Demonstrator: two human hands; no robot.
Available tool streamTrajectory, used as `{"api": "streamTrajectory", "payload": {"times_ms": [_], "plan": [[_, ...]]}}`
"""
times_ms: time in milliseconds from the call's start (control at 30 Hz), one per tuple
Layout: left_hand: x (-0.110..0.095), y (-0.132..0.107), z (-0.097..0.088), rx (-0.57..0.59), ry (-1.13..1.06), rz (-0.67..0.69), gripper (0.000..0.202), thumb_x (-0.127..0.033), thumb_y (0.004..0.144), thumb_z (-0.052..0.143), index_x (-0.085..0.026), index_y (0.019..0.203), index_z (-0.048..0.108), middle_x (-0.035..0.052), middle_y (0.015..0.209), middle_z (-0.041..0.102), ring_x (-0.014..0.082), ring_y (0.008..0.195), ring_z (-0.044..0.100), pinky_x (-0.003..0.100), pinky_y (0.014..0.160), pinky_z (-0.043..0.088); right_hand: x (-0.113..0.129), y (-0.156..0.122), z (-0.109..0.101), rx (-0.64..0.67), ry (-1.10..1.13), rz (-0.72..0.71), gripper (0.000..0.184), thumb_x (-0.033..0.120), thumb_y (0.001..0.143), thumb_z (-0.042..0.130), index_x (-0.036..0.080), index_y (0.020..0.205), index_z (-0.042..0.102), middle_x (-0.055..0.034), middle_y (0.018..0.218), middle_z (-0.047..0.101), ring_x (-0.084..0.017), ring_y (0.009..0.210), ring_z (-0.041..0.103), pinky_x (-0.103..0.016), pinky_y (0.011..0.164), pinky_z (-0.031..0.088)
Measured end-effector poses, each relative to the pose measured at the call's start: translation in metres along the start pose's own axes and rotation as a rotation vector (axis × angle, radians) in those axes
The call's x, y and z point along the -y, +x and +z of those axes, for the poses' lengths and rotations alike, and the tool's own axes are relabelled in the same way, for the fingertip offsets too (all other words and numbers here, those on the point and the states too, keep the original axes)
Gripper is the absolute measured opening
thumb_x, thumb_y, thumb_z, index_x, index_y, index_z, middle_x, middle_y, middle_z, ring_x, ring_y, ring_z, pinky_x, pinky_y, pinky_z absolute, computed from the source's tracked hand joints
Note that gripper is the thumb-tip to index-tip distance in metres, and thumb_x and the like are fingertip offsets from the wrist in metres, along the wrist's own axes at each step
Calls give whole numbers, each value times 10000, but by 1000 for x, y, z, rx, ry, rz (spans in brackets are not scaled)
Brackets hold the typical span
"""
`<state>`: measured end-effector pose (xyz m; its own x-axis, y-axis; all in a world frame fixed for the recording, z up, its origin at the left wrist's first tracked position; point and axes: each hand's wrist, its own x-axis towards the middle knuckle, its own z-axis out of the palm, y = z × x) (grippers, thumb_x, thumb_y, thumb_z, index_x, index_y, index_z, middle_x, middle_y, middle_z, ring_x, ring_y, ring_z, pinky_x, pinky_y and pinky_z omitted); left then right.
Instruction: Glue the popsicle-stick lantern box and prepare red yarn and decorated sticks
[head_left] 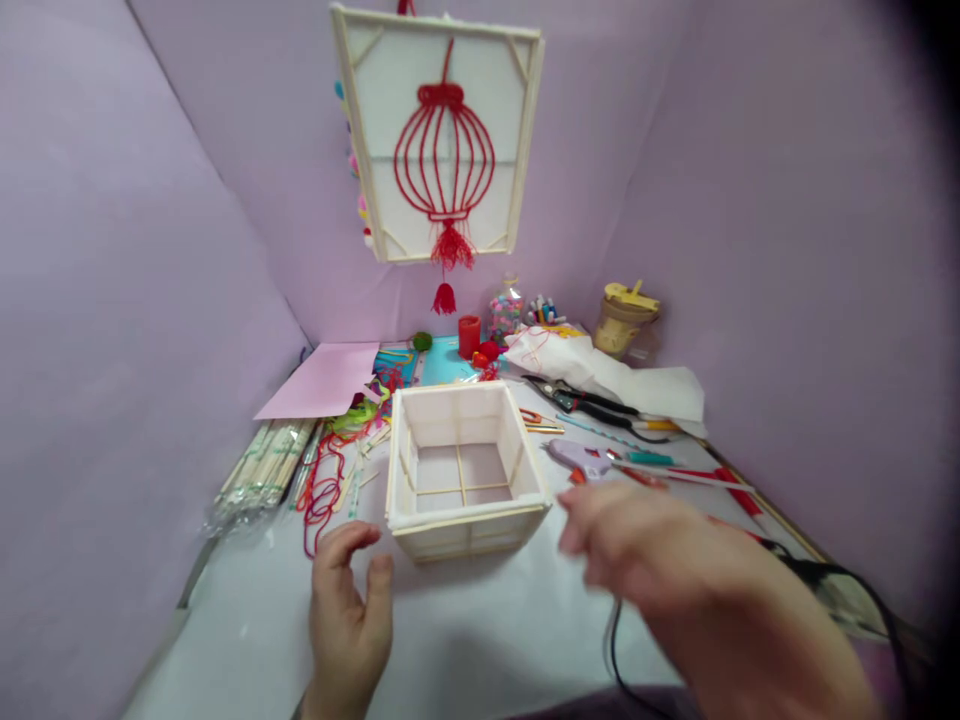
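Observation:
A white open-topped box frame (pixel 465 468) of thin wooden sticks and paper stands on the white table (pixel 480 640) in front of me. My left hand (pixel 349 610) hovers just short of its near left corner, fingers curved and apart, holding nothing. My right hand (pixel 637 545) is to the right of the box, near its right corner, smeared by motion; its fingers look loosely curled and I cannot make out whether they hold anything.
A finished paper lantern (pixel 442 140) with a red lantern drawing hangs above. Bundled sticks (pixel 262 470) and red cord (pixel 322 490) lie left; pink paper (pixel 326 380) behind. A glue gun (pixel 581 458), scissors (pixel 577 398), jars and white cloth (pixel 600 370) crowd the right. A black cable (pixel 817 570) runs by my right arm.

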<state>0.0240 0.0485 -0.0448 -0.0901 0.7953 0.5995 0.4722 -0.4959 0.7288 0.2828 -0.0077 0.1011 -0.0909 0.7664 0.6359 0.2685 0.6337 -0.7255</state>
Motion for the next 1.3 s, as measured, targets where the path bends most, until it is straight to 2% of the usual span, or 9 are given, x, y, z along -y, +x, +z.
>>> {"api": "streamTrajectory", "payload": {"times_ms": [133,333,433,533,667,767,900,1067,1300], "plan": [[9,-3,0,85,69,54,289,-216,864,574,-200,1146,511,74,1045,558,181,945,576,322,857,496,-45,50,-16,103,-476,162,166,304,933,490,226,893,631,-52,898,667,-192,848,633,-310,748,491],[7,5,2,108,203,119,302,-275,861,595,-186,1137,511,79,1001,577,189,875,586,322,765,537,-82,111,-13,375,-880,223,237,216,902,454,189,964,681,-96,1001,666,-241,941,614,-348,806,452],[11,5,-2,164,288,188,275,-309,883,572,-188,1127,538,90,1010,629,213,923,619,334,767,551,-73,90,-17,373,-866,259,241,260,914,429,200,989,650,-79,953,675,-226,862,620,-335,744,461],[15,3,-5,186,318,220,259,-339,896,555,-191,1108,564,96,1012,666,222,942,645,334,766,563,-65,41,-24,319,-778,444,242,374,921,430,206,910,604,-34,739,641,-181,616,573,-292,554,442],[12,6,-4,207,298,137,223,-352,890,560,-194,1044,592,80,921,688,209,812,668,314,662,566,-75,-27,-15,347,-571,525,260,402,828,601,213,1006,590,-56,876,666,-193,752,631,-292,633,515],[4,10,-4,220,264,70,196,-336,880,569,-194,1012,591,62,847,677,194,731,652,298,601,547,-90,-58,4,260,-515,521,218,358,851,569,225,1022,584,-59,875,656,-191,740,629,-294,602,522],[-2,12,-7,220,246,96,135,-278,872,577,-203,984,577,49,834,654,184,751,635,291,630,538,-104,-69,21,177,-526,451,102,306,866,538,233,915,591,-51,810,634,-193,698,607,-310,587,511],[-2,15,-9,259,257,106,169,-261,868,572,-201,1026,573,63,895,658,187,782,632,302,670,531,-107,-63,21,197,-534,439,158,297,878,526,215,1000,583,-57,836,630,-193,710,602,-309,591,498],[-8,27,-5,247,265,132,133,-282,871,565,-188,962,590,41,828,653,171,724,612,284,646,505,-107,-56,22,191,-538,388,63,263,854,528,205,878,536,-48,812,613,-188,719,585,-309,628,471]]}}
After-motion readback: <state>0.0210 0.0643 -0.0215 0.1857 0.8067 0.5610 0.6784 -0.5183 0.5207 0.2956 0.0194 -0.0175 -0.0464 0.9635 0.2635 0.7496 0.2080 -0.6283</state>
